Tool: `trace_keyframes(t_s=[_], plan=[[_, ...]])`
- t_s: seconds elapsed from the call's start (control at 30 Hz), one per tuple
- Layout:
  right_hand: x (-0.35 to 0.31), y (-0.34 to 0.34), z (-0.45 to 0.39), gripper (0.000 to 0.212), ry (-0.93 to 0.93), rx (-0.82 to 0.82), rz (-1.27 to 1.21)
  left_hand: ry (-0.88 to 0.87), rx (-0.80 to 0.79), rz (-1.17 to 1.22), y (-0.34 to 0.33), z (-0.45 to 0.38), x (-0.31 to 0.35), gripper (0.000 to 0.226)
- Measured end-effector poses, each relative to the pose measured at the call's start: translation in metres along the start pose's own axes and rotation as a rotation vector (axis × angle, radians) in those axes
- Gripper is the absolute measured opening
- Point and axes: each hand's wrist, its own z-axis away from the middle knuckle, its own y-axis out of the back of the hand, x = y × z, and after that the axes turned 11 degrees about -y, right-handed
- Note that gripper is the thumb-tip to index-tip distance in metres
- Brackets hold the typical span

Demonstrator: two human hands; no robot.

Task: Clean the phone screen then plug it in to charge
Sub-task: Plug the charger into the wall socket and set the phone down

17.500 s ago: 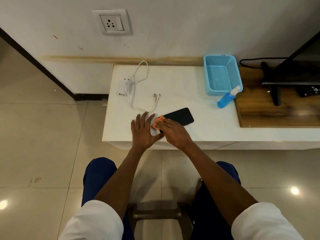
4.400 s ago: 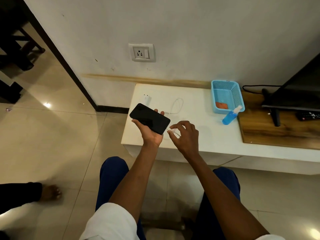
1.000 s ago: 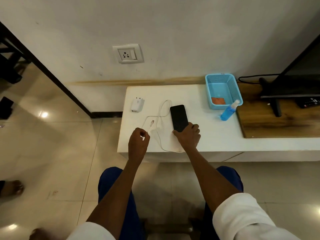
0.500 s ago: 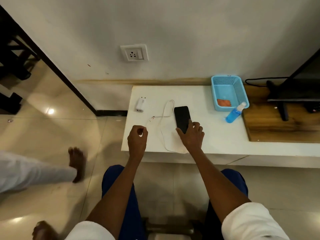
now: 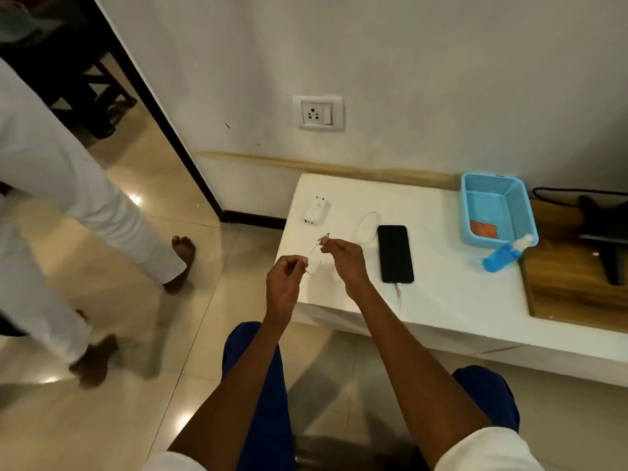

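Note:
The black phone (image 5: 395,253) lies flat on the white table (image 5: 452,294), screen up, with the white charging cable (image 5: 398,295) plugged into its near end. The cable loops behind the phone and runs left. My right hand (image 5: 343,260) pinches the cable close to its free plug end, left of the phone. My left hand (image 5: 287,277) pinches the same cable a little nearer to me. The white charger adapter (image 5: 316,210) lies loose at the table's far left. The wall socket (image 5: 317,112) sits above it.
A blue basket (image 5: 523,212) holds the orange cloth (image 5: 484,228) at the table's far right, with a blue spray bottle (image 5: 505,254) lying in front. A TV stand (image 5: 605,239) rests on a wooden board. A person in white trousers (image 5: 68,185) walks on the left floor.
My right hand has left the phone and moved left to take the cable near its free end. My left hand still holds the cable. The walking person has come closer.

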Motion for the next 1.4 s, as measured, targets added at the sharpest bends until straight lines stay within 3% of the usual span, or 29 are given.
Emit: trace_keyframes(t_s=[0.23,0.47,0.7,0.97,1.07,1.17,1.23,1.4], plan=[[0.000,-0.001,0.001,0.016,-0.095,-0.009,-0.179,-0.037,-0.195,-0.135,0.007,-0.008,-0.008,0.022],[0.017,0.021,-0.005,0.023,-0.183,-0.033,-0.269,-0.005,-0.094,-0.304,-0.008,-0.085,-0.005,0.024],[0.025,0.029,0.005,0.019,-0.241,-0.027,-0.243,-0.088,-0.338,-0.722,-0.055,-0.154,-0.007,0.061],[0.036,0.033,0.009,0.015,-0.251,0.041,-0.169,-0.210,-0.342,-0.960,-0.077,-0.170,-0.019,0.053],[0.040,0.036,0.009,0.015,-0.229,0.057,-0.161,-0.022,-0.231,-0.597,-0.076,-0.172,-0.016,0.032],[0.038,0.035,0.011,0.015,-0.182,0.071,-0.200,0.366,-0.080,0.204,-0.064,-0.162,-0.006,0.021],[0.035,0.033,0.014,0.015,-0.157,0.078,-0.231,0.475,-0.099,0.579,-0.051,-0.146,-0.002,0.010],[0.026,0.027,0.027,0.017,-0.066,0.119,-0.182,0.478,-0.080,0.868,-0.014,-0.104,0.002,0.012]])
